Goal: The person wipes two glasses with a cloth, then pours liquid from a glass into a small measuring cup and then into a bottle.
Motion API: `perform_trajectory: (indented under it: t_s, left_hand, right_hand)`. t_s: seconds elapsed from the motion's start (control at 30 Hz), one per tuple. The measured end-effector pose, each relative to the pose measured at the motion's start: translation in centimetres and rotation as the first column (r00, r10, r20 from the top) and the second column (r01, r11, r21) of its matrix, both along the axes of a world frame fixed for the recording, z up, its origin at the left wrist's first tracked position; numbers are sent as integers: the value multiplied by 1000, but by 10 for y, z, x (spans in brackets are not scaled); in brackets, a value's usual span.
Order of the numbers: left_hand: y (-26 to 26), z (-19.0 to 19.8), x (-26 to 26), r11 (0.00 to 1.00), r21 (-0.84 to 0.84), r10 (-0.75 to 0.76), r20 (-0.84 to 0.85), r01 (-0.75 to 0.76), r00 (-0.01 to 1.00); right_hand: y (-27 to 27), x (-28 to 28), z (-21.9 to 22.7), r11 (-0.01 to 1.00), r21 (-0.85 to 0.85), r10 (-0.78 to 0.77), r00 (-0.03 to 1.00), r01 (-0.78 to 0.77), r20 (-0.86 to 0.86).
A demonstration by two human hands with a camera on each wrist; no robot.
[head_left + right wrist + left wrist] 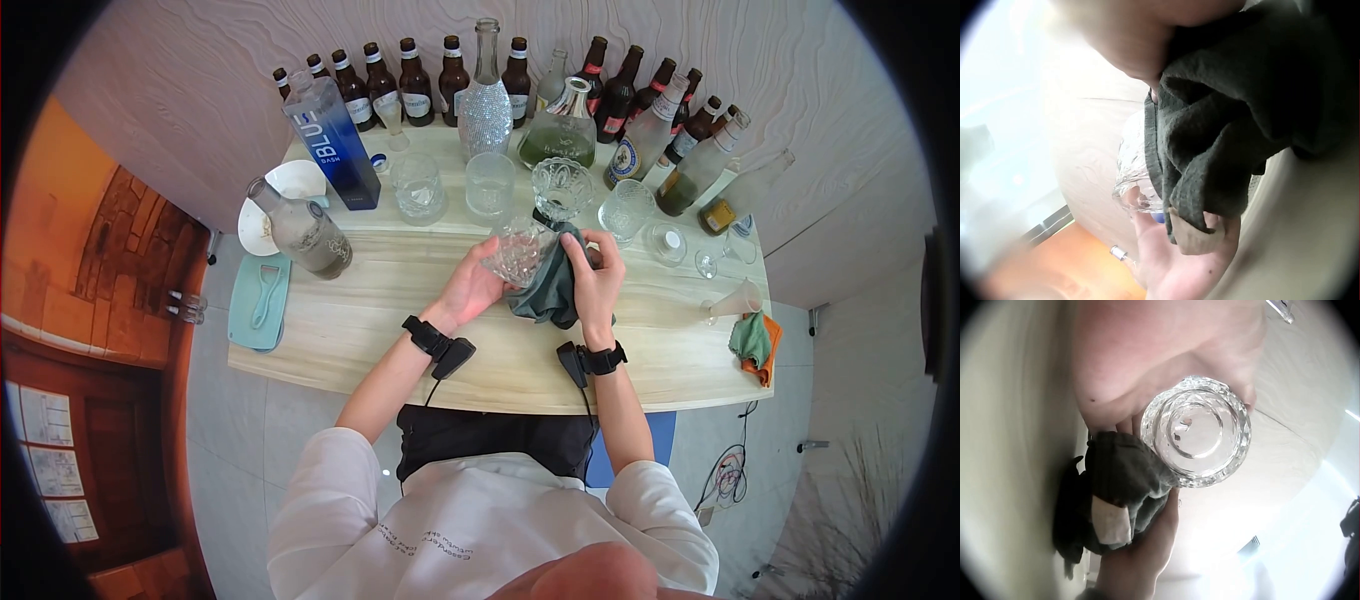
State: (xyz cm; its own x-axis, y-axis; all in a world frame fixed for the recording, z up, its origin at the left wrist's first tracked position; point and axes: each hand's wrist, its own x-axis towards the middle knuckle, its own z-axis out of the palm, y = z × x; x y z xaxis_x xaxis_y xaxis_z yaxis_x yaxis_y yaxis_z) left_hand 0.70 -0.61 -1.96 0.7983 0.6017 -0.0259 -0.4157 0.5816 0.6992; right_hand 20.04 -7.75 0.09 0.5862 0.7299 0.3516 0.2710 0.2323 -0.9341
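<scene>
The faceted glass (518, 256), apparently tilted, touches crumpled grey-green cloth (546, 294).

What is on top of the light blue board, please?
A light blue peeler lies on the board. The board's surface directly beneath the peeler is covered and cannot be seen.

— And the cloth (545, 292) hides one end of the cut glass (517, 254) in the head view!
— The right hand (1141, 31) is cut off by its wrist view's top edge, the left hand (1166, 347) likewise!
— Shirt lettering (428, 537)? Too small!
</scene>
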Motion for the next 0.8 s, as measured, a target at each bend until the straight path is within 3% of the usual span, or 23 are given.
perform_trajectory:
  t_s: [0.2,0.33,0.53,0.67,0.8]
  left_hand:
    - [-2,-7,2,998,-33,-51,33,52,998]
    - [-5,4,3,998,-66,11,52,-7,999]
    - [4,8,2,994,-88,75,120,-65,990]
    - [5,-2,3,991,-36,133,55,-131,990]
    - [4,1,6,988,37,148,38,-149,988]
  right_hand:
    - [-1,2,4,999,-7,-42,997,42,-65]
    - [-1,5,2,998,-39,-43,992,39,-119]
    - [-8,-2,16,969,17,237,947,-247,218]
    - [-8,-12,17,943,-55,330,900,-329,283]
    - [-7,-8,14,951,-40,308,938,-306,161]
